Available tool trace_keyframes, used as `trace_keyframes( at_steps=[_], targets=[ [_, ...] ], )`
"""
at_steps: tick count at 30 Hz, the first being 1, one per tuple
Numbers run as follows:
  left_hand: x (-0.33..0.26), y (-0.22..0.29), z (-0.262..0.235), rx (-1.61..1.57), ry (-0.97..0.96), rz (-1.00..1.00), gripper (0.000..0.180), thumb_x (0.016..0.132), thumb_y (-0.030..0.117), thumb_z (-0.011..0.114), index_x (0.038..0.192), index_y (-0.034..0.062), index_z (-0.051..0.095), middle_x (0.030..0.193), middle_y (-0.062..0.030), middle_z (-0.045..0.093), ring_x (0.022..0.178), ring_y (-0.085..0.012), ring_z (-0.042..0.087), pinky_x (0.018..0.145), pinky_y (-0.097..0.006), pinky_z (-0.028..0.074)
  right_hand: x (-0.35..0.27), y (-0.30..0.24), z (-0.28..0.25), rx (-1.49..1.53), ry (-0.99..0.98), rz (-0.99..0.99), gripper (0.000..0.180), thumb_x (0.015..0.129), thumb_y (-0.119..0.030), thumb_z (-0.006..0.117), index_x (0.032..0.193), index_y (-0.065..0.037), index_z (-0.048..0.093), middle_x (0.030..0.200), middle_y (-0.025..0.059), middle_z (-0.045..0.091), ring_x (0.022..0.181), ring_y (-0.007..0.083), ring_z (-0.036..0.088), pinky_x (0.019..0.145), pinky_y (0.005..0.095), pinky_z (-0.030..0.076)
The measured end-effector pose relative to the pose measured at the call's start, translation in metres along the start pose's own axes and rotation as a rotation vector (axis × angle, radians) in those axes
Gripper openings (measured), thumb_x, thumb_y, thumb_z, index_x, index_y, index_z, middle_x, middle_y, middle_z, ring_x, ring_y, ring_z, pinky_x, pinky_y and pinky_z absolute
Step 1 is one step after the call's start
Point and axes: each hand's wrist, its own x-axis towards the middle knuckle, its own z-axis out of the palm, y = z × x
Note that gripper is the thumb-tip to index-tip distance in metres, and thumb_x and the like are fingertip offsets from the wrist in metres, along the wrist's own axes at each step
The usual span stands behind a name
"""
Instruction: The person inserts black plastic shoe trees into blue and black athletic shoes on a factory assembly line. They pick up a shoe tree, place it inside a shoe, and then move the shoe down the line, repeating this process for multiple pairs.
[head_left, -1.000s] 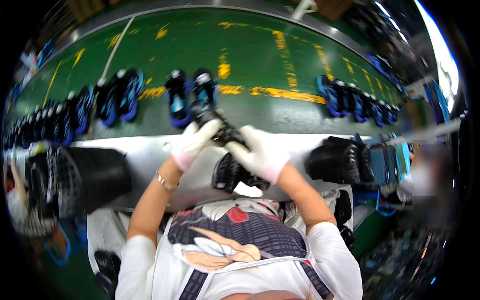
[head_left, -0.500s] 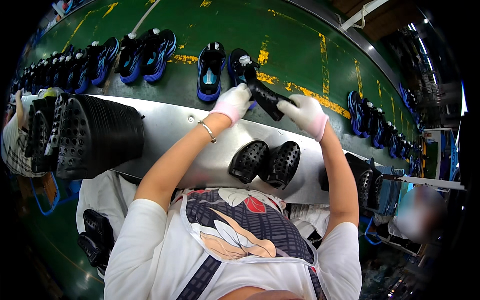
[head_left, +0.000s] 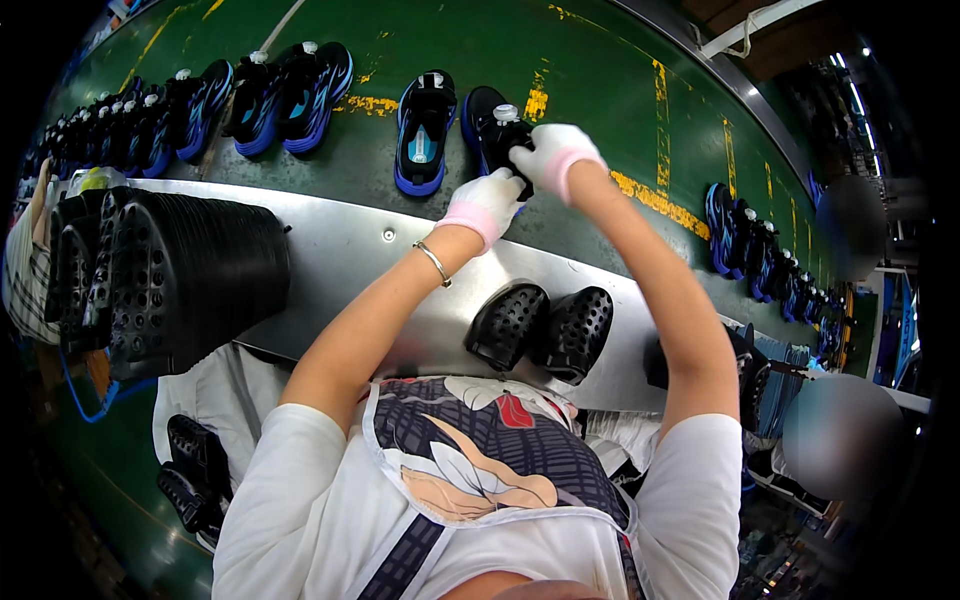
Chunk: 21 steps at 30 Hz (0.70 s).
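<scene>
A black sneaker with a blue sole [head_left: 478,108] and a white top piece lies ahead of me on the green surface. My left hand [head_left: 487,203], in a white glove with a pink cuff, is closed around its heel end. My right hand [head_left: 557,157], gloved the same way, is bent over the shoe's opening. Its fingers close on a black plastic shoe insert [head_left: 513,140], mostly hidden under the glove and in the shoe. The matching sneaker [head_left: 424,130] stands just left, with a pale blue insole showing. Two black perforated inserts [head_left: 575,330] lie near me on the metal ledge.
A metal ledge [head_left: 345,235] runs between me and the green conveyor belt [head_left: 590,70]. Nested black inserts [head_left: 200,270] are stacked at left. Sneakers line the belt at left [head_left: 205,110] and right [head_left: 720,230]. Another person's arm shows at far left.
My right hand has moved forward and left, over the shoe's opening. The insert, earlier sticking out toward me, is now mostly hidden. My left hand stays at the heel.
</scene>
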Motion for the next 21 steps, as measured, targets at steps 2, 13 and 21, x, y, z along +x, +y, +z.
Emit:
trace_keyframes(
  at_steps=[2,13,21],
  targets=[
    [0.005,0.003,-0.007,-0.003,-0.092,-0.057,0.03,0.088,0.027,0.058,0.112,0.0106,0.062,0.107,-0.0162,0.065,0.099,-0.0372,0.06,0.083,-0.047,0.049,0.001,-0.01,0.02,-0.053,0.058,0.013,0.036,0.088,-0.035,0.056,0.1,-0.005,0.071,0.105,0.017,0.069,0.098,0.0334,0.066,0.085,0.0419,0.053],
    [0.019,-0.02,-0.019,-0.152,-0.338,-0.165,0.033,0.084,0.036,0.061,0.102,0.0093,0.069,0.105,-0.0172,0.068,0.097,-0.0365,0.063,0.083,-0.042,0.051,0.026,-0.042,0.029,-0.318,-0.05,-0.062,0.025,0.076,-0.011,0.069,0.101,-0.01,0.071,0.105,0.0107,0.071,0.098,0.028,0.068,0.079,0.0403,0.055],
    [0.03,-0.022,-0.017,0.031,-0.336,-0.128,0.044,0.081,0.045,0.066,0.107,0.0103,0.068,0.11,-0.0164,0.067,0.102,-0.0363,0.063,0.088,-0.044,0.05,0.02,-0.033,0.011,-0.276,-0.079,-0.215,0.036,0.07,-0.014,0.075,0.105,-0.007,0.069,0.106,0.0132,0.07,0.098,0.0281,0.068,0.082,0.0378,0.056]
  ],
)
